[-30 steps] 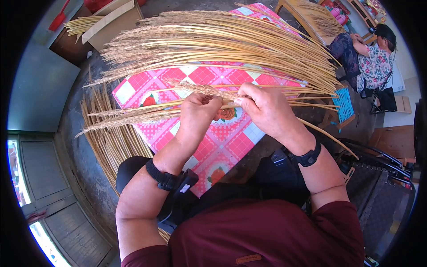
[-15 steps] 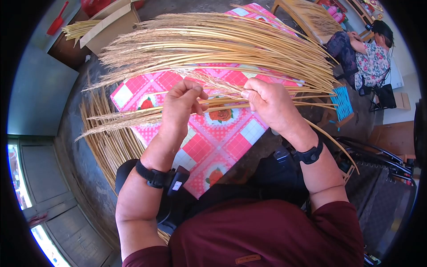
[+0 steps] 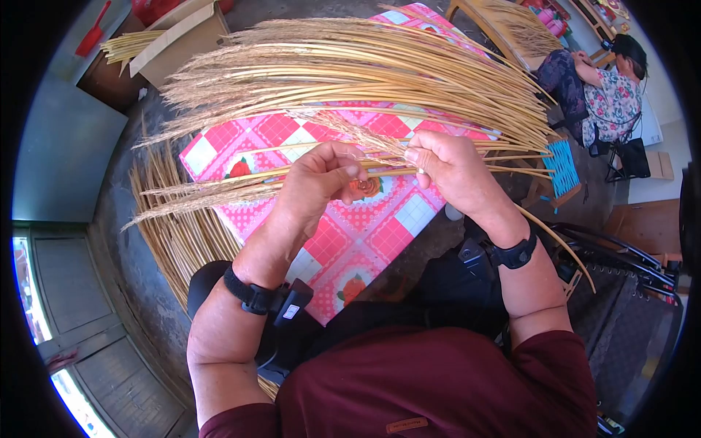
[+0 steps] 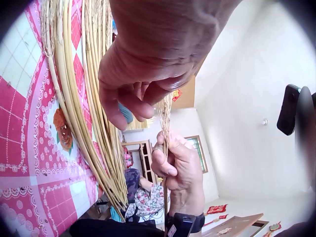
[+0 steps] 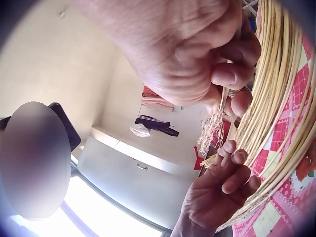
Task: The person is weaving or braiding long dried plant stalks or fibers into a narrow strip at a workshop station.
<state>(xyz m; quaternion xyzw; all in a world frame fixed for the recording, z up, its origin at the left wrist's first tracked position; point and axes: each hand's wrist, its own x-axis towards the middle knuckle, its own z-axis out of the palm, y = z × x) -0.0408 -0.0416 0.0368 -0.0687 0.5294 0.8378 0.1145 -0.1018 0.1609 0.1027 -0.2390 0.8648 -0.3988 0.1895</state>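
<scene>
My right hand point(image 3: 453, 171) grips a dry reed stalk just below its feathery plume point(image 3: 350, 131), thumb and fingers pinched round it. The plume points left and away over the table; the stalk's bare end point(image 3: 558, 237) curves out past my right forearm. Beside the plume is my left hand point(image 3: 318, 179), its fingers loosely bent with nothing between them in the right wrist view. In the left wrist view, the held plume point(image 4: 165, 116) overlaps the left thumb's tip. Several loose reeds point(image 3: 248, 179) lie beneath both hands on the pink checked tablecloth point(image 3: 358, 233).
A large pile of plumed reeds point(image 3: 365, 69) covers the table's far side. More reeds point(image 3: 186, 237) lie low at the left. A cardboard box point(image 3: 182, 44) stands back left, a blue woven stool point(image 3: 562, 171) at right. Another person point(image 3: 610, 98) sits at the far right.
My left hand has come away from the plume, moved left, then come back a little to the right with loose fingers. The right hand keeps its grip and has shifted slightly right.
</scene>
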